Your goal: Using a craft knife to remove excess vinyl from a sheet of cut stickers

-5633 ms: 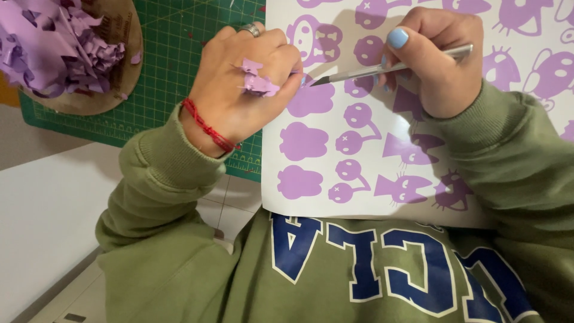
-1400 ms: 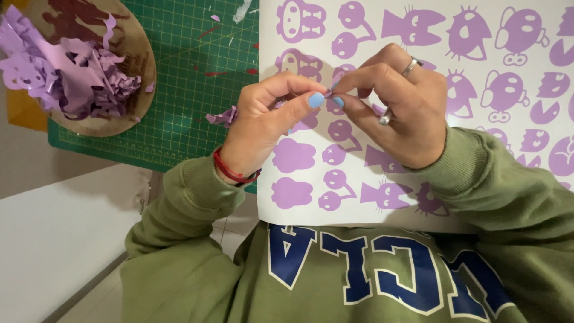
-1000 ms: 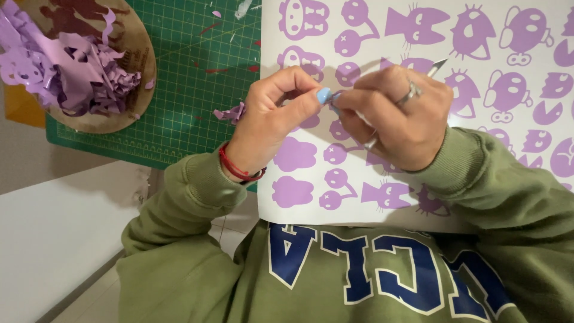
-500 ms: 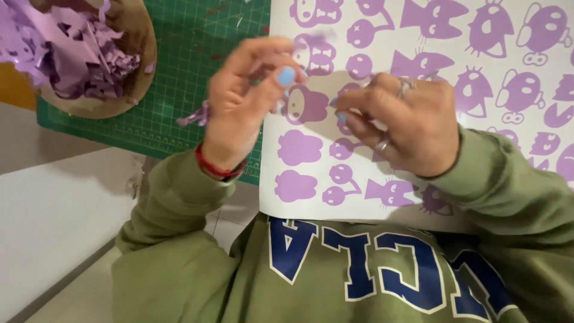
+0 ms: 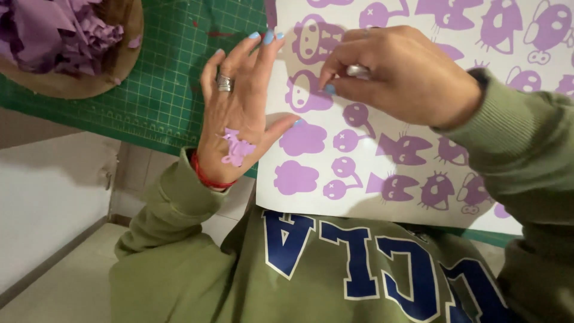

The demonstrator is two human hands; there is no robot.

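Note:
My left hand (image 5: pixel 239 107) is raised flat with fingers spread over the left edge of a white sticker sheet (image 5: pixel 526 224) covered in purple cartoon shapes. Small purple vinyl scraps (image 5: pixel 235 148) cling to the back of that hand near the wrist, above a red string bracelet (image 5: pixel 206 176). My right hand (image 5: pixel 400 75) hovers over the sheet's upper middle, fingers pinched on a thin silvery weeding tool (image 5: pixel 357 71) whose tip points down at a purple figure. The rest of the tool is hidden in the fist.
A green cutting mat (image 5: pixel 170 78) lies under the sheet. A round wooden bowl (image 5: pixel 89 81) full of purple vinyl offcuts (image 5: pixel 54 30) sits at the upper left. White table surface (image 5: pixel 48 197) and a tiled floor lie below left. My olive sweatshirt fills the bottom.
My left hand let go of its pinch, opened and spread flat, with scraps now stuck on its back. The right hand moved up over the sheet with the tool.

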